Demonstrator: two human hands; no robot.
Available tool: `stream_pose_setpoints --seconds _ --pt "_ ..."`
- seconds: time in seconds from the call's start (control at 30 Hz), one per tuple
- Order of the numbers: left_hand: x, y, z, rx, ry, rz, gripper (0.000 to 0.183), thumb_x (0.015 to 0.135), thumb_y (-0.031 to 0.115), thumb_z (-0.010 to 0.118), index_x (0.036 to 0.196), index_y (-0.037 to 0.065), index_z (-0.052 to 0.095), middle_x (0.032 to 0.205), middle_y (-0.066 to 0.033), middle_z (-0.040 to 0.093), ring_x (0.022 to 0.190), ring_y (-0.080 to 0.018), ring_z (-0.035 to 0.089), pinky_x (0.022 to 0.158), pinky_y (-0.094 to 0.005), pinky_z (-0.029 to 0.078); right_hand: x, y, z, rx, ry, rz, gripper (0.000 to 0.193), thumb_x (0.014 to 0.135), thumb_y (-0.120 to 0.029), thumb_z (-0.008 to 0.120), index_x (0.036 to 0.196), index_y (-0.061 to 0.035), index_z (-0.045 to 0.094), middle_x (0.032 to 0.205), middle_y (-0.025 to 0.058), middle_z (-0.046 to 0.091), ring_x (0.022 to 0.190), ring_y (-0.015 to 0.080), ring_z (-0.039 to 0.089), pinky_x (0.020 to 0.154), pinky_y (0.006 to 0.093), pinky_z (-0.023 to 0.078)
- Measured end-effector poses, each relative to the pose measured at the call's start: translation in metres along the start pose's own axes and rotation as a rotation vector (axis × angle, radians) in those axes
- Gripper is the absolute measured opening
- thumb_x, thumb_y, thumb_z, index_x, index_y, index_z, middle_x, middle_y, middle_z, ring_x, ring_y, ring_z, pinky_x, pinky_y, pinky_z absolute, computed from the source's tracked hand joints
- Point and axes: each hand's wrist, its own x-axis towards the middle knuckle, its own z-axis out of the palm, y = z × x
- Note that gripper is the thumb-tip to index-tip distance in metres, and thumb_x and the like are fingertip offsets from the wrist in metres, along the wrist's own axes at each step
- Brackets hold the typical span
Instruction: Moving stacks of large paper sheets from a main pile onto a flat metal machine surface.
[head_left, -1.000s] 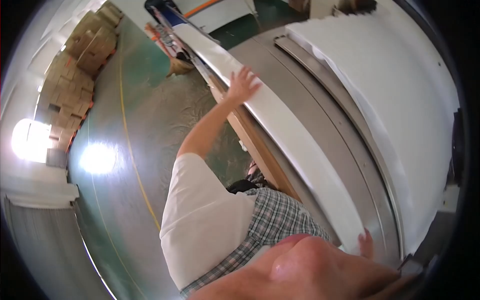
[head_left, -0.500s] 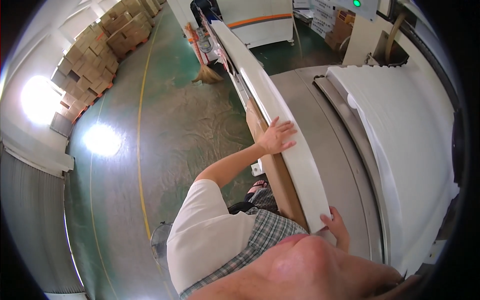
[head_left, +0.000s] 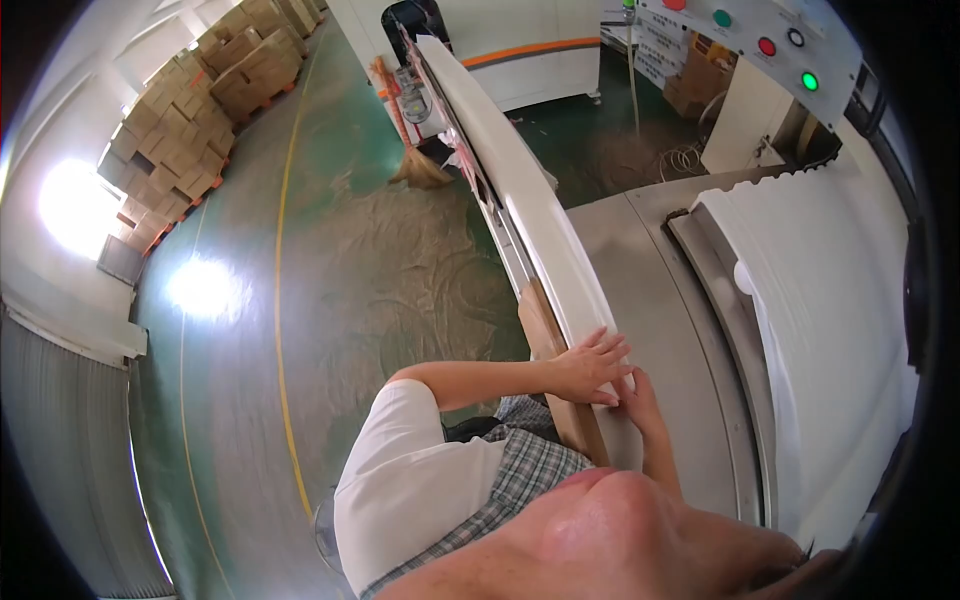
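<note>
One white strip (head_left: 537,218) runs from upper to lower centre of the frame, laid out lengthwise already, though work at its lower end looks unfinished. The left hand (head_left: 590,371) lies on it, fingers spread, while the right hand (head_left: 642,402) touches its right edge, whether gripping I can't tell. Besides, I count one sheet (head_left: 825,300) at right and one broom (head_left: 421,168) at upper centre.
</note>
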Motion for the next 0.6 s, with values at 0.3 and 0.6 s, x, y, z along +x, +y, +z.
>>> stream_pose_setpoints --seconds 0.3,0.6 --pt "0.036 -0.096 -0.028 -0.049 0.007 0.168 0.037 0.073 0.029 0.060 0.102 0.008 0.053 0.107 -0.0133 0.052 0.101 -0.0269 0.050 0.093 -0.0502 0.032 0.043 0.049 -0.045 -0.070 0.520 -0.091 0.018 0.086 -0.017 0.052 0.097 -0.0036 0.055 0.076 0.0049 0.057 0.069 0.0140 0.056 0.061 0.0265 0.046" --pt "0.258 -0.232 0.021 -0.528 0.395 -0.200 0.021 0.077 0.017 0.057 0.092 0.003 0.061 0.093 -0.0157 0.061 0.088 -0.0310 0.057 0.075 -0.0365 0.046 -0.019 0.127 -0.107 -0.182 1.070 0.357 0.016 0.086 -0.018 0.051 0.087 -0.0035 0.058 0.076 0.0133 0.060 0.070 0.0241 0.060 0.062 0.0318 0.045"
